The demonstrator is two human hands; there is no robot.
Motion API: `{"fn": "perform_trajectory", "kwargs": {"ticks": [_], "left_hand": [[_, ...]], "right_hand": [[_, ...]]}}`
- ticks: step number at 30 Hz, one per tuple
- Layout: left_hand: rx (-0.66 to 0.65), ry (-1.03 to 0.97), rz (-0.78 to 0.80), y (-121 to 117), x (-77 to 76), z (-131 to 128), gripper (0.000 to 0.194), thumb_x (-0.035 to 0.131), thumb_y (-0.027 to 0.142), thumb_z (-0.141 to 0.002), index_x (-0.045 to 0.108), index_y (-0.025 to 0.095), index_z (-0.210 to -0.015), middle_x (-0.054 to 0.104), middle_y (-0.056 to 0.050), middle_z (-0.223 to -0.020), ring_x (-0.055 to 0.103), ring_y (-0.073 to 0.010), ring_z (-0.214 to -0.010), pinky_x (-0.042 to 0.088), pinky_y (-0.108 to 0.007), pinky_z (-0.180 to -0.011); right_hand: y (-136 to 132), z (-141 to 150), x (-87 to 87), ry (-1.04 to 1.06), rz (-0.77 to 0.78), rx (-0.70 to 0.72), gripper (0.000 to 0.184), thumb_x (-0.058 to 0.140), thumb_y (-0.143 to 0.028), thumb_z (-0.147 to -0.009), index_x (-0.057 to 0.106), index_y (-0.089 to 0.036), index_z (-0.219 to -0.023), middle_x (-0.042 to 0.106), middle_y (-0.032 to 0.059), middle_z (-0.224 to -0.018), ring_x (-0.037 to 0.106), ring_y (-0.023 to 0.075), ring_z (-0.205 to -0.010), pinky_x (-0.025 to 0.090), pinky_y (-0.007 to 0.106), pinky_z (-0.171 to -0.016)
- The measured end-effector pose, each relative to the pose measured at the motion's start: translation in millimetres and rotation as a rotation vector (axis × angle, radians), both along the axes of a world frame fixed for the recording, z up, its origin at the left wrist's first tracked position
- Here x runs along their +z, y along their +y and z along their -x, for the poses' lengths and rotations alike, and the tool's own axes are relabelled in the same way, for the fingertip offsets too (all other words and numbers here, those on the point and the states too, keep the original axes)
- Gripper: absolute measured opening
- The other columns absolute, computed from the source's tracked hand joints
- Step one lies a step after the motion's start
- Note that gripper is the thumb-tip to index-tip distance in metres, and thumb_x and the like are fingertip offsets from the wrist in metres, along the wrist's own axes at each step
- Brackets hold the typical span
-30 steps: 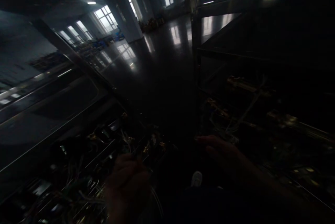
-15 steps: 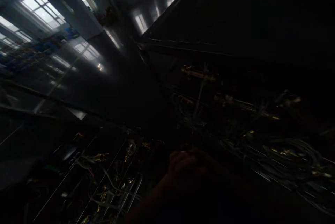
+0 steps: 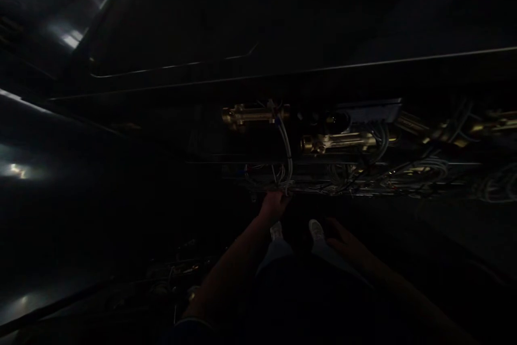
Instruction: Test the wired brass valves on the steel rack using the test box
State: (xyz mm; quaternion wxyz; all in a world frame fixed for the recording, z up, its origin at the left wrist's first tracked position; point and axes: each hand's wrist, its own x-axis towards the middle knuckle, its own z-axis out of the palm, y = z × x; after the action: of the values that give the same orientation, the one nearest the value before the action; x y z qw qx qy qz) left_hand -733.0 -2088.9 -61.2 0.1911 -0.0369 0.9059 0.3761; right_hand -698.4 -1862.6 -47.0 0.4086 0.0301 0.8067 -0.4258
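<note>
The scene is very dark. My left hand [image 3: 274, 204] reaches forward to the lower shelf edge, its fingers curled beside a hanging grey cable [image 3: 287, 148]; what lies in them is hidden. My right hand [image 3: 340, 234] hangs low over my right leg, apart from the shelf, with its fingers loosely apart and nothing visible in them. Above my left hand lies a brass pipe fitting [image 3: 252, 114] with the cable attached. Farther right is a second brass fitting [image 3: 343, 142] with a coiled cable [image 3: 380, 143] at its end.
More brass fittings [image 3: 414, 123] and cable coils [image 3: 428, 169] continue along the rack to the right. A dark panel edge [image 3: 363, 67] overhangs the upper shelf. Another rack with parts [image 3: 183, 268] stands behind my left arm. My shoes [image 3: 316, 228] are on the floor below.
The view has swung right and down, toward the rack. My hands, close together before, are now apart: the left at the shelf edge, the right lower and to the right.
</note>
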Motion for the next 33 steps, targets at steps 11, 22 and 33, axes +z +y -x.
{"fn": "perform_trajectory", "kwargs": {"ticks": [11,22,33], "left_hand": [[0.384,-0.046,-0.590,4,76.1,-24,0.032,0.054,0.036,-0.076,0.071,0.013,-0.090,0.063,-0.001,-0.065,0.057,-0.0151,-0.064,0.043,-0.025,-0.063],[0.292,0.157,-0.411,25,105.0,-37,0.028,0.048,0.031,-0.083,0.071,0.016,-0.087,0.072,-0.002,-0.090,0.063,-0.0206,-0.092,0.046,-0.031,-0.087],[0.072,0.192,-0.327,30,105.0,-39,0.035,0.040,0.026,-0.087,0.068,0.014,-0.104,0.069,-0.007,-0.108,0.062,-0.0220,-0.105,0.045,-0.035,-0.096]], "right_hand": [[1,6,75.7,0.738,-0.136,0.193,0.042,0.058,-0.030,-0.066,0.061,-0.019,-0.107,0.065,0.0095,-0.106,0.059,0.0289,-0.098,0.049,0.045,-0.081],[-3,17,94.6,0.830,-0.193,0.227,0.043,0.057,-0.028,-0.068,0.062,-0.019,-0.110,0.065,0.0117,-0.107,0.060,0.0313,-0.099,0.051,0.048,-0.078],[8,28,99.7,0.582,0.015,0.185,0.041,0.061,-0.023,-0.063,0.067,-0.024,-0.103,0.068,0.0068,-0.106,0.064,0.0280,-0.095,0.054,0.044,-0.080]]}}
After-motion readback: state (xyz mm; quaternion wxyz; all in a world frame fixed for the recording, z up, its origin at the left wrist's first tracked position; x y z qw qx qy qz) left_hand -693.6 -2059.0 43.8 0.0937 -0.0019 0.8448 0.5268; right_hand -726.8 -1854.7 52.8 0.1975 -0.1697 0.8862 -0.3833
